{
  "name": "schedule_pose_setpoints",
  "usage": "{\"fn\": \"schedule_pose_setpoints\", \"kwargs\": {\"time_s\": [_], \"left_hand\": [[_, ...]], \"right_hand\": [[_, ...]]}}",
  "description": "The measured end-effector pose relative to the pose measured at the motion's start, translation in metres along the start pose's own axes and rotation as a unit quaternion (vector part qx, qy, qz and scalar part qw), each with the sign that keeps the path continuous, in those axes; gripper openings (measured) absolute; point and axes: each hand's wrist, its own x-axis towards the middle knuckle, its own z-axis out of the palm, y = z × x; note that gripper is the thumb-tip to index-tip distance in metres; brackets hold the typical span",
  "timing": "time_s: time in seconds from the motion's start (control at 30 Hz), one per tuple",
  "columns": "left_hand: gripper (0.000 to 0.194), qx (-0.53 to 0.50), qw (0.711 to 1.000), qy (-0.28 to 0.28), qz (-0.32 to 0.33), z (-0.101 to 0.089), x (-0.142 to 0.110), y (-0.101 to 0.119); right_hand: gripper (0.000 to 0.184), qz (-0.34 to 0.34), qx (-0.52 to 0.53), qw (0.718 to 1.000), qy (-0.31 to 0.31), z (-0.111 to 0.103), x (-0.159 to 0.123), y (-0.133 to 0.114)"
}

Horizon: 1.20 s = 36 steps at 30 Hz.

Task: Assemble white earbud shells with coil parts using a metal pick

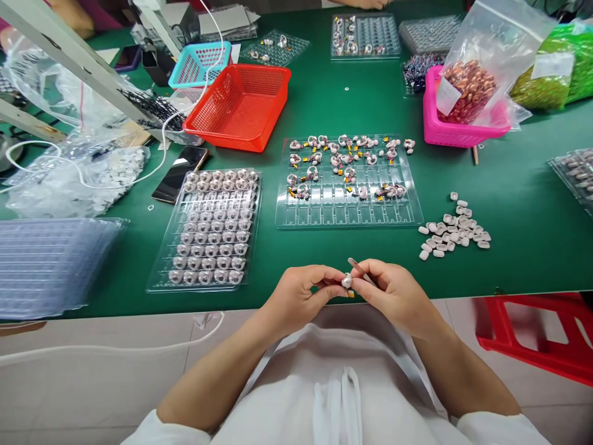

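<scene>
**Small glossy white part held at the near edge of the green counter**

The small glossy white part (347,281) sits between the person's two hands, low in front of the body. The left hand (296,296) pinches it between thumb and fingertips, and a tiny yellow tab (351,295) shows just beneath. The right hand (398,295) grips a slim metal tool (358,268), its fingertips at the part's other side; whether they touch it, I cannot tell.

Beyond the hands on the green counter (324,102) lies a clear plastic compartment tray (319,221), partly filled with pinkish-white wired parts (349,174) bearing yellow tabs. To its right is a loose scatter of small white rounded pieces (456,233). To its left, a second clear plastic tray (160,279) holds rows of silvery rounded parts (211,251), with a black phone (180,174) near it. Farther back stand a red perforated plastic basket (250,102) and a bright pink basket (466,134).
</scene>
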Motion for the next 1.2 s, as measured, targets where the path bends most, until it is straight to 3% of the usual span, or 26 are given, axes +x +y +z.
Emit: {"fn": "schedule_pose_setpoints", "kwargs": {"time_s": [0.3,0.6,0.77,0.87,1.0,1.1,1.2], "left_hand": [[0.013,0.09,0.994,0.015,0.064,-0.003,0.003,0.003],[0.011,-0.044,0.998,0.01,-0.041,0.002,0.004,0.002],[0.01,-0.079,0.995,0.025,-0.063,0.005,0.002,-0.001],[0.01,-0.127,0.987,0.041,-0.086,0.007,0.001,0.0],[0.013,-0.23,0.962,0.068,-0.13,0.009,0.001,0.004],[0.015,-0.282,0.945,0.067,-0.15,0.008,0.001,0.008],[0.017,-0.304,0.938,0.051,-0.159,0.006,0.0,0.011]], "right_hand": [[0.028,0.01,0.008,1.0,-0.016,-0.001,0.002,-0.001],[0.033,0.011,0.029,0.998,-0.048,-0.006,0.005,-0.001],[0.031,0.008,0.02,0.999,-0.042,-0.005,0.006,-0.002],[0.027,-0.036,0.003,0.999,0.0,-0.001,0.004,-0.002],[0.012,-0.189,-0.031,0.98,0.055,0.003,-0.001,0.002],[0.021,-0.279,-0.034,0.958,0.054,0.004,-0.004,0.007],[0.02,-0.31,-0.035,0.948,0.06,0.004,-0.004,0.011]]}}
